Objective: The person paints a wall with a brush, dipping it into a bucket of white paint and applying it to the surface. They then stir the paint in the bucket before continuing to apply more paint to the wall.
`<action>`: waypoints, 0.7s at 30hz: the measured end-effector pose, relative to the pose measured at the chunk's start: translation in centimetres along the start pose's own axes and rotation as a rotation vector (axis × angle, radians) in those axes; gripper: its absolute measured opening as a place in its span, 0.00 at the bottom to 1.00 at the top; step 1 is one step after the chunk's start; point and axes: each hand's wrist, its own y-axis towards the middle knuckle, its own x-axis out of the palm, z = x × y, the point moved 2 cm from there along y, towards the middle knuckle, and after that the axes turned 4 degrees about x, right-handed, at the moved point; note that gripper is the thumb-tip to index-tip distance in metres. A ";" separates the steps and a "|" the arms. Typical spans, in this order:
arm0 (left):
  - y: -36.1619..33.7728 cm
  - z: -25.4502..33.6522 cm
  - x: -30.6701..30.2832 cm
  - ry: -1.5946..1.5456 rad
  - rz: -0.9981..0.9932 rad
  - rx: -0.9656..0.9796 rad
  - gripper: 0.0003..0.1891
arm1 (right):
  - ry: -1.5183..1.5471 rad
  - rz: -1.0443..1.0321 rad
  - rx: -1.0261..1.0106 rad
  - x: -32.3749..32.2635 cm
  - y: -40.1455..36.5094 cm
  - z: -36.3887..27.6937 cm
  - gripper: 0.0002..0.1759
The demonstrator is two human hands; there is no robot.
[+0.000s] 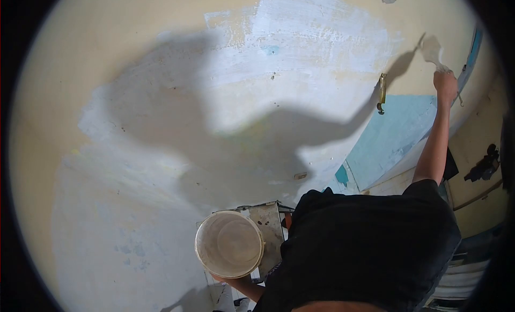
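My right hand (445, 85) is raised at the upper right, closed around a wide paintbrush (431, 50). The pale head of the brush lies against or very close to the cream wall (407, 22). Low in the middle, my left hand (228, 280) supports a round whitish bucket (199, 238) from below its near side, with most of its fingers hidden behind it. Inside the bucket is a pale, greyish-white coating or liquid. A broad whitish painted patch (322, 30) covers the wall to the left of the brush.
A brass hook (381, 94) sticks out of the wall beside a light blue panel (397, 132). Beneath the bucket is a stained platform (271, 226). Dark items (484, 163) hang at the far right. My shadow falls across the wall.
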 end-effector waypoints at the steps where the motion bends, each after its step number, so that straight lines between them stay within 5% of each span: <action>1: -0.2 -0.2 -0.1 0.006 0.001 0.004 0.12 | -0.014 0.026 0.035 -1.1 -1.0 -0.4 0.18; 7: -0.7 -0.6 -0.7 0.043 0.015 0.019 0.12 | -0.110 -0.007 -0.257 -1.8 -6.8 -8.9 0.13; 14: -0.7 -1.3 -1.4 0.083 0.038 0.038 0.11 | 0.071 -0.051 -0.474 -10.5 -15.4 -12.5 0.10; 17: -0.4 -1.8 -1.6 0.106 0.036 0.065 0.11 | 0.656 -0.125 -0.756 -13.5 -18.2 -14.2 0.14; 19: -0.4 -2.3 -1.9 0.124 0.031 0.079 0.11 | 0.780 -0.067 -1.103 -10.3 -20.6 -18.2 0.17; 21: -0.2 -2.4 -1.9 0.134 0.029 0.089 0.10 | 0.841 -0.235 -1.149 -12.0 -23.8 -22.5 0.16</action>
